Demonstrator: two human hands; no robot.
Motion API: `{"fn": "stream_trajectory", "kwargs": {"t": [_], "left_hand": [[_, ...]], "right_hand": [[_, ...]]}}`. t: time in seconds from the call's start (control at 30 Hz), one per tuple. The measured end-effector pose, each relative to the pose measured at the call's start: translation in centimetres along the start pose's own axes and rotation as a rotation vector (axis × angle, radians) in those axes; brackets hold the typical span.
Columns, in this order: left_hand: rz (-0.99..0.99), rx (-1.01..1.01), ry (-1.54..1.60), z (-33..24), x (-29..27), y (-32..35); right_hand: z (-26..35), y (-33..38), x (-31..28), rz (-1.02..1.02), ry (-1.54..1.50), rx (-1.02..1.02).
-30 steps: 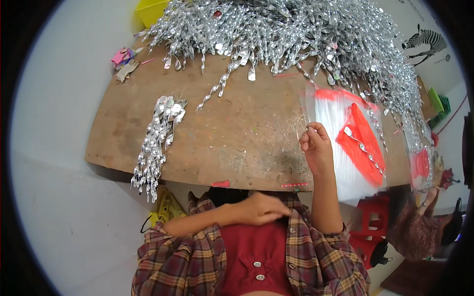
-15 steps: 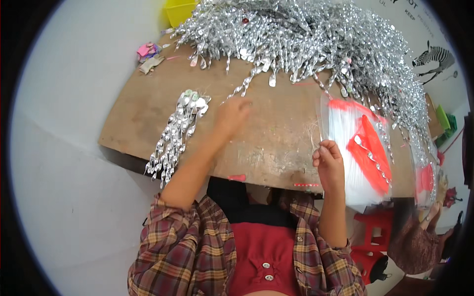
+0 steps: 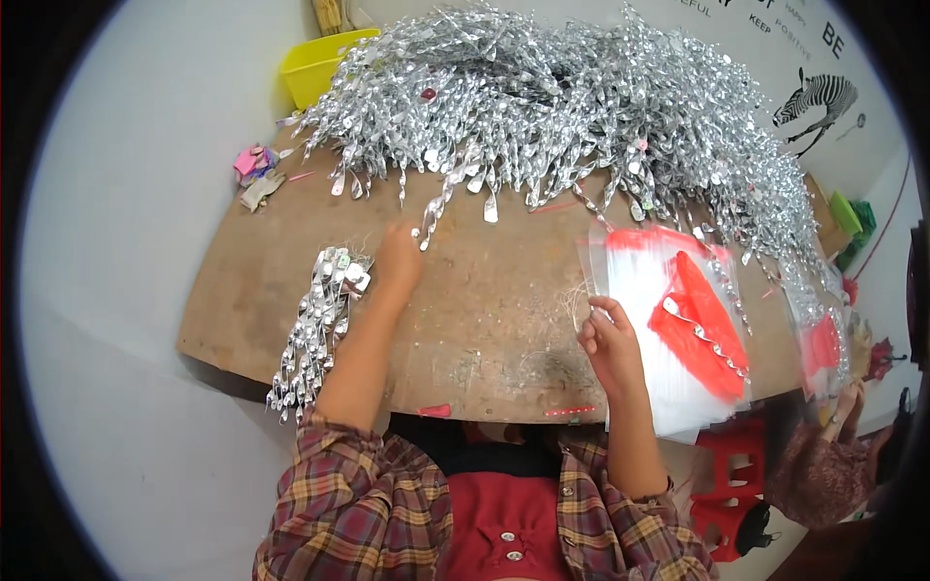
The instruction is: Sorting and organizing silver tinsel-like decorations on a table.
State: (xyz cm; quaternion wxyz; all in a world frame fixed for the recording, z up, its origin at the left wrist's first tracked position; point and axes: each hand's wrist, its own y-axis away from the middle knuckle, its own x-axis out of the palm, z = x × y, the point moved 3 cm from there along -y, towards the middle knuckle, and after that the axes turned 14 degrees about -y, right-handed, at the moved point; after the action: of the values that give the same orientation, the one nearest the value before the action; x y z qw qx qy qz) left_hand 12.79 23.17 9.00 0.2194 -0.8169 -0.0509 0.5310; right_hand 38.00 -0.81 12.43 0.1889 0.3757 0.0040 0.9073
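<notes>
Nearest to us, at the front edge of the brown wooden counter (image 3: 484, 320), our plaid sleeves come up from below. Our right hand (image 3: 610, 339) rests near that edge with its fingers curled and pinched together on something fine; it is too small for us to make out, though thin pale strands (image 3: 573, 295) lie on the wood just beside the fingertips. Just to the right of that hand lies a stack of clear plastic bags (image 3: 668, 320) with red strips, a few silver pieces resting on top.

Further out, our left arm stretches across the counter. Our left hand (image 3: 397, 259) lies palm down with fingers bent, its fingertips at the lower end of a twisted silver strand (image 3: 436, 208) that hangs out from the big heap; we cannot tell whether the fingers actually grip it. Just left of that hand, touching its side, a small sorted bundle of silver strands (image 3: 315, 329) runs down toward the counter's near left edge.

Beyond both hands, the large heap of silver strands (image 3: 572, 107) covers the far half of the counter. At the far left sit small pink scraps (image 3: 254, 165) and, behind them, a yellow tub (image 3: 315, 63). At the lower right, another person's sleeve (image 3: 823, 465) shows beside a red stool (image 3: 727, 484).
</notes>
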Motion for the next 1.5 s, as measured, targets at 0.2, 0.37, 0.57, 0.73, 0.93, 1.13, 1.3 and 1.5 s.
{"fn": "stream_trajectory", "kwargs": {"t": [0.2, 0.37, 0.57, 0.73, 0.93, 1.13, 1.3, 1.5], "left_hand": [[0.564, 0.302, 0.527, -9.2, -5.4, 7.4], [0.769, 0.225, 0.741, -10.5, -6.0, 10.8], [0.755, 0.215, 1.094, -16.8, -5.6, 10.4], [0.847, -0.007, 1.23, -15.9, -6.2, 10.9], [0.806, -0.06, 1.344, -17.1, -8.4, 11.4], [0.867, -0.02, 1.203, -17.3, -6.2, 12.1], [0.852, -0.096, 1.287, -17.1, -6.3, 12.4], [0.852, 0.005, 1.245, -17.4, -5.9, 12.3]], "right_hand": [[3.3, -6.0, 0.0, 0.205, -0.164, 0.048], [4.1, -6.3, -0.1, 0.316, 0.016, 0.084], [2.8, -2.2, 4.1, 0.311, 0.289, 0.105], [5.5, -1.5, 2.2, 0.268, 0.15, -0.122], [4.6, 0.0, 2.6, 0.321, 0.182, -0.078], [3.4, 0.6, 2.5, 0.371, 0.298, -0.052], [3.6, 0.9, 1.8, 0.363, 0.538, -0.081], [4.2, 1.6, 1.5, 0.302, 0.958, -0.409]]}}
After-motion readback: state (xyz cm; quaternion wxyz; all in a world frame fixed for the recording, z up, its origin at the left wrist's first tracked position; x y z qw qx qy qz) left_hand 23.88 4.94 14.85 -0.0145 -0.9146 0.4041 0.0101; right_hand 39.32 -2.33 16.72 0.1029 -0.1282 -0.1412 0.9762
